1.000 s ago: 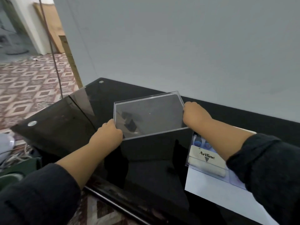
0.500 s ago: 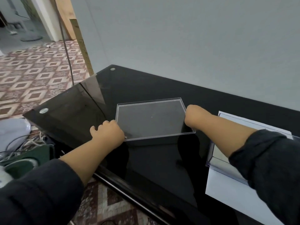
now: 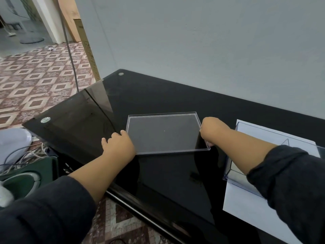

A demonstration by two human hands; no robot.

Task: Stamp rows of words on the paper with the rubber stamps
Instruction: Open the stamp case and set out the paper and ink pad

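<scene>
Nearest you, at the right end of the black glass desk (image 3: 158,173), a white sheet of paper (image 3: 246,213) lies flat with its near edge close to the desk's front edge. On its far part stands an open clear plastic box (image 3: 233,171), mostly hidden behind your right dark sleeve (image 3: 288,187), so what it holds cannot be made out; no stamp shows anywhere in this view.

Further in, about midway between the desk's front and back edges, a clear rectangular plastic lid (image 3: 165,132) lies flat on the glass, rim upward. Your left hand (image 3: 117,147) sits at the lid's near-left corner with the fingers curled; it touches the edge, though I cannot tell whether it really grips it. Your right hand (image 3: 212,129) is at the lid's right edge, fingers bent over the rim and probably pinching it near the near-right corner, where a fingertip shows through the plastic.

Two round metal fittings (image 3: 45,120) mark the desk's left corners. The desk's back edge meets a plain grey wall (image 3: 193,41). Beyond the left edge lies a patterned tile floor (image 3: 35,76), with cables and a green object low at your left.
</scene>
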